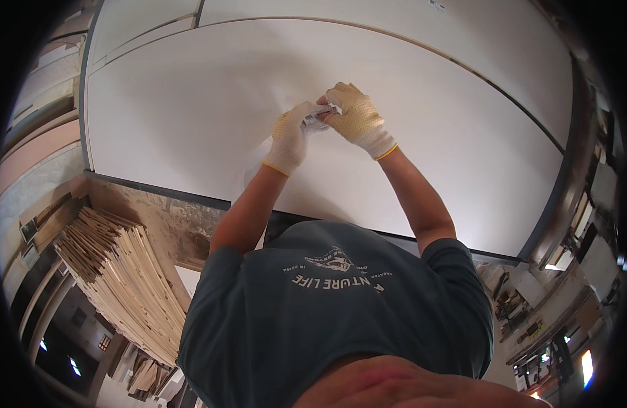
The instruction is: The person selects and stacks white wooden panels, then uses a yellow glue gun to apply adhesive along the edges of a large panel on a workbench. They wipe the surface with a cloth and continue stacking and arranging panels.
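Note:
Both hands wear white knit work gloves with yellow grip dots and yellow cuffs, with bare fingertips showing on the right. My left hand (290, 138) and my right hand (357, 120) meet over a large white panel (422, 149). Between them is a small grey and whitish piece (316, 122), crumpled-looking and partly see-through; its kind I cannot make out. The left fingers close round its left side, while the right thumb and fingers pinch its right end. Fingers and gloves hide part of it.
Beyond a dark seam at the back lie further pale panels (469, 44). A dark edge strip (164, 192) borders the white panel. At the lower left stands a tall stack of thin wooden boards (126, 279); more sheets (48, 153) line the far left. Workshop clutter (531, 299) fills the right.

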A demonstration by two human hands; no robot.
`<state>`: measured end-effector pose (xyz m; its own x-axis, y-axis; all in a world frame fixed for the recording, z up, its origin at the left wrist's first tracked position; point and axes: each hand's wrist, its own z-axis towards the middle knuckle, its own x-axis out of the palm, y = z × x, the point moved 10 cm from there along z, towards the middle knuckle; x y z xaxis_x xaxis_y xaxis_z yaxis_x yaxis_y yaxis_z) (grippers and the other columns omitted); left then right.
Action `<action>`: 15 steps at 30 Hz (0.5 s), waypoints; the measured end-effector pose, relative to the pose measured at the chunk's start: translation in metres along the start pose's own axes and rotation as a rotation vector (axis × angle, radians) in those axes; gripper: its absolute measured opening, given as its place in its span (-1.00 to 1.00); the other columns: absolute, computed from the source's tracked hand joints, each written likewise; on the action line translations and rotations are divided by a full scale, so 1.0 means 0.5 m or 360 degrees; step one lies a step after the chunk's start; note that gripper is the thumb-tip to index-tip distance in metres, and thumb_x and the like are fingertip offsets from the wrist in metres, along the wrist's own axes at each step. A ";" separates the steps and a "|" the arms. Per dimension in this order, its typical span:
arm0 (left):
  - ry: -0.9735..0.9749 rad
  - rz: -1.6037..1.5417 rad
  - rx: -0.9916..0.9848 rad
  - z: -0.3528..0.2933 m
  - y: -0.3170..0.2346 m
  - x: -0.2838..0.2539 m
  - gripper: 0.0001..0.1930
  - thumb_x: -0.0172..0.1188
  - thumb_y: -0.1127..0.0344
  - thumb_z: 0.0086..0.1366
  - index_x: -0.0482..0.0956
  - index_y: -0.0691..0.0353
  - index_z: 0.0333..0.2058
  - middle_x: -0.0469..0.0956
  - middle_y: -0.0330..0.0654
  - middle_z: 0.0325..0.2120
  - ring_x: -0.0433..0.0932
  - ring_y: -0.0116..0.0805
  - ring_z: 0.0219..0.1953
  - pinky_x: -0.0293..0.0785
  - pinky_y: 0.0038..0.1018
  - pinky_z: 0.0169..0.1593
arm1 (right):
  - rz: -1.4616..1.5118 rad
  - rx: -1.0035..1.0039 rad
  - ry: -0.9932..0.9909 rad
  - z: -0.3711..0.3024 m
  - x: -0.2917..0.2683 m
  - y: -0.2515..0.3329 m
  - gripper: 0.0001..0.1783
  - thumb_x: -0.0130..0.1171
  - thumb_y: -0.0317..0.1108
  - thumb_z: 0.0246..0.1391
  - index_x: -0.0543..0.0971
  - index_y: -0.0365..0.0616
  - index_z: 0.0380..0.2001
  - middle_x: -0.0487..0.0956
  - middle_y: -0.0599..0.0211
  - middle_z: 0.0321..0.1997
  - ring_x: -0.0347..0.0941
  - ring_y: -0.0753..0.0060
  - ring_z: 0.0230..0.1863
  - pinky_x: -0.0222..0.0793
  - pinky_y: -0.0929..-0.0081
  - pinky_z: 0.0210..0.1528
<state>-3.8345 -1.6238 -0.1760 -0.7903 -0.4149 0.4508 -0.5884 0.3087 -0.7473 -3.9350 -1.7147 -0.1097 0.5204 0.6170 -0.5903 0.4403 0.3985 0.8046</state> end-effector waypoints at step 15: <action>-0.0307 -0.0928 -0.0124 -0.380 0.023 -0.475 -0.48 -0.15 0.00 0.58 0.44 0.40 0.14 0.50 0.04 0.11 0.47 -0.04 0.19 0.51 0.04 0.17 | -0.0670 0.1082 -0.0569 -0.141 0.136 -0.222 -0.57 0.32 0.03 0.13 0.62 -0.03 -0.07 0.72 0.02 -0.16 0.65 -0.06 -0.05 0.54 0.09 0.02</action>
<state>-3.6859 -1.3590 -0.1987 -0.2939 -0.6790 0.6727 -0.9307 0.0430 -0.3633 -4.0002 -1.6691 -0.2346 0.3644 0.2145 -0.9062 0.9290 -0.0160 0.3697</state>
